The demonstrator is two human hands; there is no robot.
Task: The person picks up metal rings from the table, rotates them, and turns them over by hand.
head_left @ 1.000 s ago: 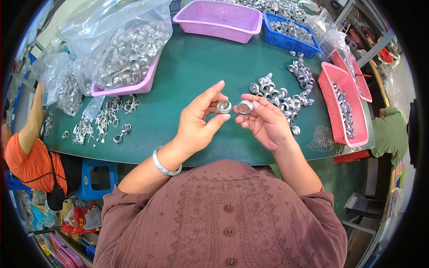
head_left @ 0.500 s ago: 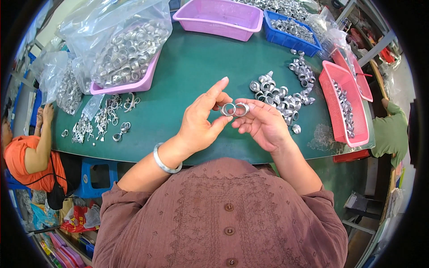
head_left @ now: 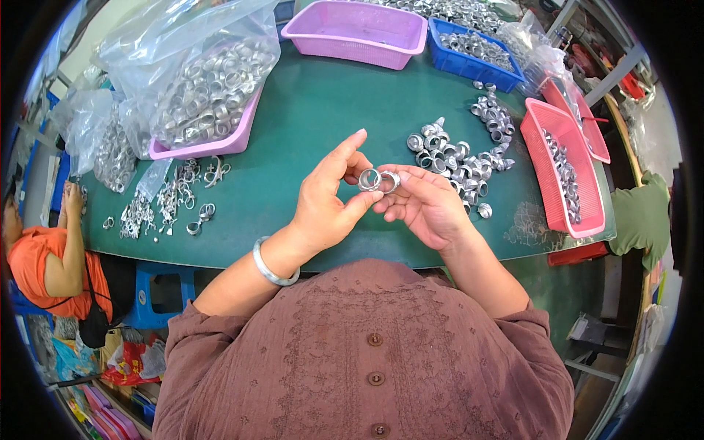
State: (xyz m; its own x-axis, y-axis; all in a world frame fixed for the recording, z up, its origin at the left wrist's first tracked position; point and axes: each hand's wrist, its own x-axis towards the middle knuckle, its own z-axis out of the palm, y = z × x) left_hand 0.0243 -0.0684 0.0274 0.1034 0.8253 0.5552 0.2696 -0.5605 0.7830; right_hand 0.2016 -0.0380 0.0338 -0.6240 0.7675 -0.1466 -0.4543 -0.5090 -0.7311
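- Over the near part of the green table (head_left: 315, 110), what's the grip?
- Two pinches. Left hand (head_left: 324, 202) has the left-hand ring (head_left: 361, 180) near its thumb tip, index finger pointing up and clear of it. Right hand (head_left: 429, 205) has the right-hand ring (head_left: 396, 179) at thumb and fingertips, other fingers curled below.
- Key relation?
- Rings side by side, right one directly right of the left one, just past the left thumb tip. Edges meet or overlap in this view; can't tell if they touch. Both round, so no long axis; left one's hole faces roughly up at the camera. Neither hand favoured: one ring each.
- Next out?
- Loose ring pile (head_left: 455, 152) on the table, ahead and right. Right hand is nearer. Single ring (head_left: 485, 211) at the pile's near end. Left wrist wears a pale bangle (head_left: 270, 268).
- Farther?
- Right: pink basket (head_left: 586, 176), rings inside. Far side: blue basket (head_left: 469, 64) of small metal pieces, lavender basket (head_left: 352, 44) beside it. Left: small silver jewellery pieces (head_left: 169, 198), then a purple basket (head_left: 220, 146) with a clear bag of rings (head_left: 209, 95).
- People?
- Orange-shirted co-worker (head_left: 51, 264) far left, hands apart from this work. Green sleeve (head_left: 642, 220) far right.
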